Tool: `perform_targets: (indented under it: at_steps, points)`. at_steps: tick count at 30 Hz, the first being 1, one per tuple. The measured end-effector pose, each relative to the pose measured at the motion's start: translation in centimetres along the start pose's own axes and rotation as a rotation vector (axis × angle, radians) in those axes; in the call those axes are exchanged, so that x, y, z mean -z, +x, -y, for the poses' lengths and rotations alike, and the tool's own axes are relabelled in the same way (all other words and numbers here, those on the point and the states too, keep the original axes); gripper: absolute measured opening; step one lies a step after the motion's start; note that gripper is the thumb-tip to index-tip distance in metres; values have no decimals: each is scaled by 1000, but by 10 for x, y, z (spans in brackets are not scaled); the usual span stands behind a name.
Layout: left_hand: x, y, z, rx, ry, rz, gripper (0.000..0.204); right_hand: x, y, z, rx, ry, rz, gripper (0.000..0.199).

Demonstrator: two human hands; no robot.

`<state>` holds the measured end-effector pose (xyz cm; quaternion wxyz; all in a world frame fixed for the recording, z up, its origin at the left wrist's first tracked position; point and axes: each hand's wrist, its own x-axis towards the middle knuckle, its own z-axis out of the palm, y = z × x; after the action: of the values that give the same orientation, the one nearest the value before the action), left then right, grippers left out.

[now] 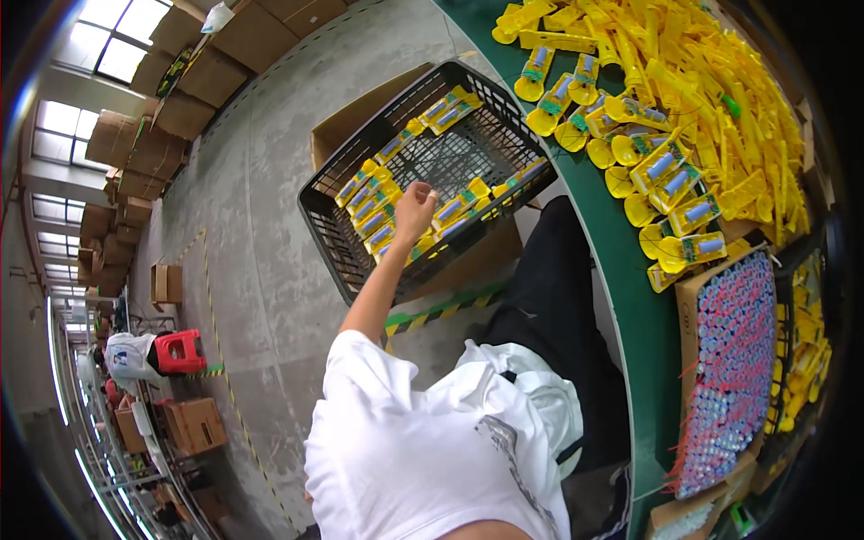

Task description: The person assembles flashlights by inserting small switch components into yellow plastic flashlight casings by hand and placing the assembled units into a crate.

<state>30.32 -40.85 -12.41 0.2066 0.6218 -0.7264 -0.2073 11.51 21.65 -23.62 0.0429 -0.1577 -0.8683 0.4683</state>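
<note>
While cartons [196, 426] and a red stool [182, 351] stand at far left, a black crate [337, 256] nearer centre holds yellow units [369, 214]; over it is the curled left hand [415, 211], whether gripping anything unclear, the right hand unseen. Rightward, a green table [601, 243] bears similar units [661, 167], a yellow heap [670, 81] and boxed cylinders [733, 351].

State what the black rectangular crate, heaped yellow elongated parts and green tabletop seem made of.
Black rectangular crate: likely satin plastic; uniform lattice. Yellow elongated parts: probably glossy plastic; solid colour, bright highlights. Green tabletop: matte laminate or rubber, unclear; even colour, little glare.
</note>
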Motion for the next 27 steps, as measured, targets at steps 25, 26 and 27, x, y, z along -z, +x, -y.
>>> perform_targets:
  at_steps: [25,26,27]
  points:
    - [-79,-38,-162,262,-1412,739,38,-10,-17,181,870,159,487,11]
    - [-73,-63,-183,169,-1416,824,38,-22,-10,208,925,246,534,15]
    - [-65,-88,-202,82,-1418,903,39,-34,-4,234,982,324,565,18]
